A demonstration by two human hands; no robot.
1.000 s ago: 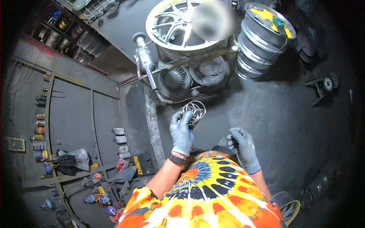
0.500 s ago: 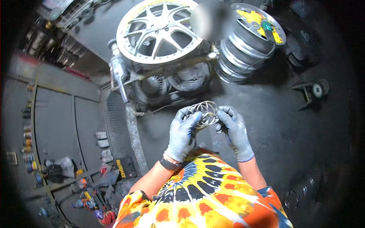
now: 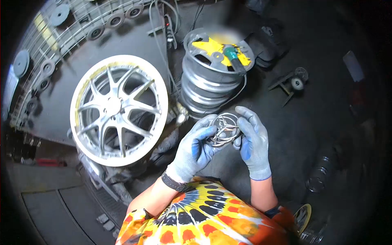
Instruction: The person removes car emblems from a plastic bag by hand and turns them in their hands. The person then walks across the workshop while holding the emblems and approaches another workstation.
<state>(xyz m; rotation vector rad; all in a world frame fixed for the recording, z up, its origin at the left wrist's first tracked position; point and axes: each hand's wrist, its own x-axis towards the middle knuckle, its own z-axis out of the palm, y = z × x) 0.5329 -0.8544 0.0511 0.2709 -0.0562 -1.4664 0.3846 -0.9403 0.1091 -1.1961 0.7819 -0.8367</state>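
A bundle of shiny metal ring-shaped star emblems (image 3: 224,127), each a round hoop with a three-pointed star inside, is held up before my chest. My left hand (image 3: 195,149), in a grey-blue work glove, is closed around the left side, thumb over the front. At the right edge, my right hand (image 3: 254,145), gloved alike, grips the rings between thumb and fingers, its index finger raised. The fingertips behind the rings are partly hidden.
A large spoked wheel rim (image 3: 118,107) lies on a stand at left. Behind, stacked rims (image 3: 210,87) carry a yellow cloth (image 3: 208,47) and a green-and-black power tool (image 3: 232,55). A small metal stand (image 3: 292,83) sits on the floor at right.
My view has turned right, so the spoked rim and stacked rims appear farther left. Both hands still hold the emblems, now turned to show the star face more plainly.
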